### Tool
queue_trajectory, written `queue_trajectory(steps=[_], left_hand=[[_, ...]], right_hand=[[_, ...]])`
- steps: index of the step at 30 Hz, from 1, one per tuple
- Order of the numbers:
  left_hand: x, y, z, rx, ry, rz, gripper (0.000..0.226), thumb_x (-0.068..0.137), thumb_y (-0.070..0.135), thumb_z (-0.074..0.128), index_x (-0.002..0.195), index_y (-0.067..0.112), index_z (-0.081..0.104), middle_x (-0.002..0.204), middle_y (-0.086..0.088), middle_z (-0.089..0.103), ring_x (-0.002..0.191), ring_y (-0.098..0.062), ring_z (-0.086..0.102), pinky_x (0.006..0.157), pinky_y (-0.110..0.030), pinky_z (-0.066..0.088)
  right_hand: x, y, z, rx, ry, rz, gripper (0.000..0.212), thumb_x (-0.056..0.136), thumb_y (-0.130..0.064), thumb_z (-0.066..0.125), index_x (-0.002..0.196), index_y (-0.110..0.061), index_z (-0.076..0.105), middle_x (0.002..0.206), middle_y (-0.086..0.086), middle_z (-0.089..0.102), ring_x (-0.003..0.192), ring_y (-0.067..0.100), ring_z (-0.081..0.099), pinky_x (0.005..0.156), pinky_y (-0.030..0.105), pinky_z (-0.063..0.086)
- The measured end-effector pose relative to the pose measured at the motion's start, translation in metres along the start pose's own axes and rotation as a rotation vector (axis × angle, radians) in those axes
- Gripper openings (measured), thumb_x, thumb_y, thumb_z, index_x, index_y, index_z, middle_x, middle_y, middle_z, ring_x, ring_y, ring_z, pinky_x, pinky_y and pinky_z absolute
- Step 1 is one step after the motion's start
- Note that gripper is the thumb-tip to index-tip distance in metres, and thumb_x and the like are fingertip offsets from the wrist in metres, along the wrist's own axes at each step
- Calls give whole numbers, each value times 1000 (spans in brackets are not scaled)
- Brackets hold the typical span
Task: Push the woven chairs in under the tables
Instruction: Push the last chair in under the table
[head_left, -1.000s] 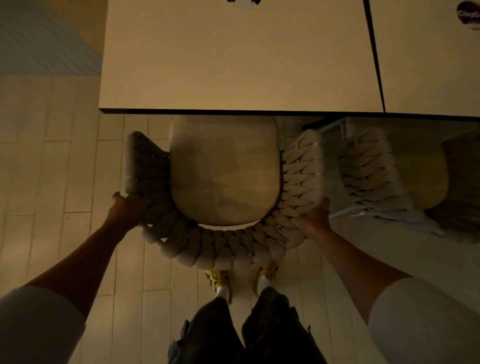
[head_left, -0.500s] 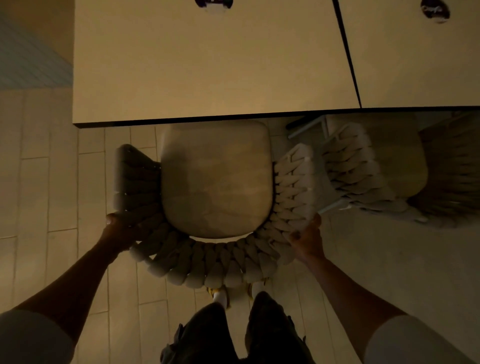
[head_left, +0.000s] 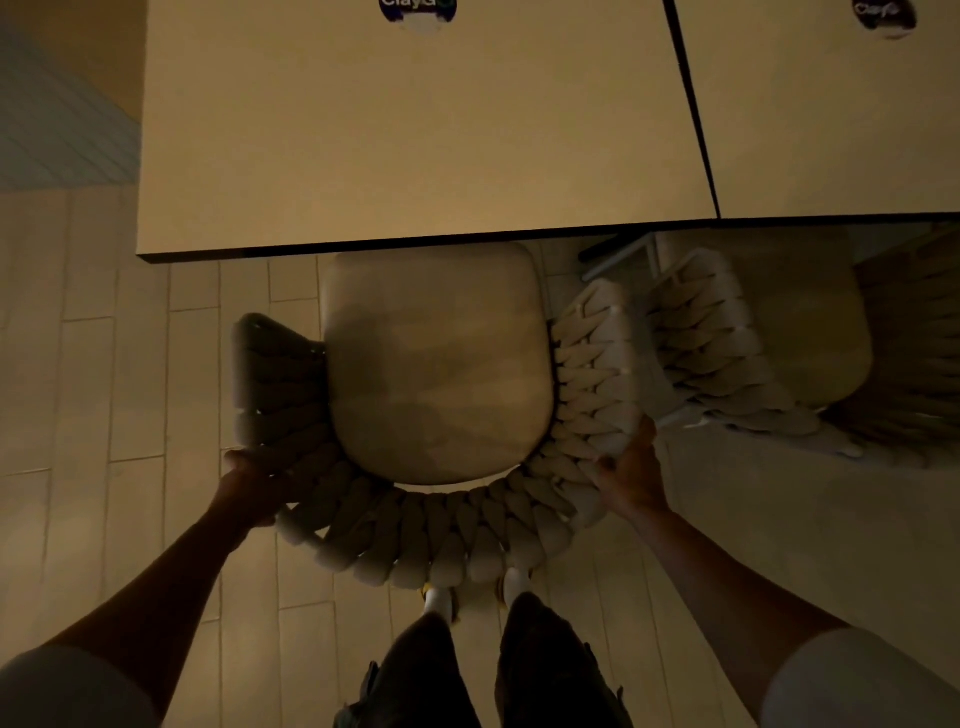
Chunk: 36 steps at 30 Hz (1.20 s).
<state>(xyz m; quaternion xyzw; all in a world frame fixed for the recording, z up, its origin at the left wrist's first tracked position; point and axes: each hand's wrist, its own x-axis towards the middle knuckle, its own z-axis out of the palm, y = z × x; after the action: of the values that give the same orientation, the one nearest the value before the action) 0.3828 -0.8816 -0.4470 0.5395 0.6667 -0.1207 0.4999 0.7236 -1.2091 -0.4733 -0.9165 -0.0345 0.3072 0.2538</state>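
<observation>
A woven chair with a thick braided cream backrest and a beige seat cushion stands right in front of me. The cushion's front edge sits just at the near edge of the beige table. My left hand grips the left curve of the woven back. On the other side, my right hand holds the right curve, with fingers curled over the weave. A second woven chair sits to the right, its seat partly under the neighbouring table.
Pale tiled floor lies to the left of the chair and behind me. My legs and shoes stand right behind the backrest. A dark seam separates the two tabletops, and round stickers sit at their far edges. The second chair's armrest is close beside the first chair's right arm.
The chair has shifted a little back from the table edge, showing more of the cushion. Both hands keep their hold on the backrest.
</observation>
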Motion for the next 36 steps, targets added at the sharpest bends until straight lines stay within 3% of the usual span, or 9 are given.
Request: queue_trajectory(steps=[3, 6, 11, 17, 23, 28, 32, 36], left_hand=[[-6, -2, 4, 12, 17, -11, 62, 97, 14, 68, 142, 12, 24, 117, -21, 55, 92, -35, 64, 69, -48, 58], [-8, -7, 14, 6, 10, -33, 65, 98, 14, 66, 145, 14, 22, 119, -22, 55, 92, -36, 65, 66, -48, 58], [-12, -12, 24, -29, 26, -59, 45, 102, 20, 61, 135, 17, 30, 124, -24, 56, 95, -40, 66, 69, -55, 62], [-24, -6, 25, -21, 41, -80, 48, 100, 21, 63, 134, 18, 28, 125, -24, 55, 100, -43, 66, 73, -60, 61], [-31, -11, 33, -24, 10, -91, 48, 99, 19, 64, 134, 20, 32, 121, -23, 59, 97, -40, 67, 68, -55, 63], [-48, -8, 47, -10, 34, -46, 40, 102, 18, 60, 115, 25, 23, 114, -22, 55, 94, -42, 64, 67, -52, 60], [-52, -6, 51, 21, 18, -33, 36, 103, 23, 58, 117, 25, 26, 118, -25, 55, 96, -44, 65, 67, -53, 60], [-54, 0, 58, 26, -15, -29, 42, 104, 24, 57, 132, 20, 26, 119, -28, 56, 88, -42, 66, 64, -52, 61]], right_hand=[[3, -4, -7, 10, 10, -22, 86, 90, -6, 68, 159, -16, 18, 142, 20, 54, 125, 39, 58, 93, 33, 48], [10, -9, -17, -42, 21, -8, 82, 93, -6, 63, 160, -16, 16, 141, 23, 56, 125, 40, 59, 96, 38, 50], [19, -4, -24, -62, 15, -15, 79, 94, -8, 62, 158, -22, 18, 139, 21, 60, 123, 40, 61, 99, 45, 53], [14, 1, -24, -64, 30, -23, 80, 95, -8, 60, 161, -21, 16, 143, 21, 56, 125, 42, 59, 99, 45, 51], [12, 12, -29, -72, 62, 15, 83, 91, -10, 62, 159, -25, 18, 139, 20, 60, 122, 42, 61, 98, 47, 54], [4, 25, -35, -93, 76, 23, 83, 91, -7, 61, 160, -21, 17, 136, 24, 60, 118, 45, 62, 96, 50, 55], [-1, 32, -40, -94, 103, 34, 83, 90, -5, 63, 160, -18, 19, 137, 26, 60, 120, 46, 62, 96, 49, 54], [-3, 41, -45, -81, 126, 41, 82, 87, -5, 62, 157, -18, 23, 137, 27, 59, 119, 45, 62, 96, 49, 55]])
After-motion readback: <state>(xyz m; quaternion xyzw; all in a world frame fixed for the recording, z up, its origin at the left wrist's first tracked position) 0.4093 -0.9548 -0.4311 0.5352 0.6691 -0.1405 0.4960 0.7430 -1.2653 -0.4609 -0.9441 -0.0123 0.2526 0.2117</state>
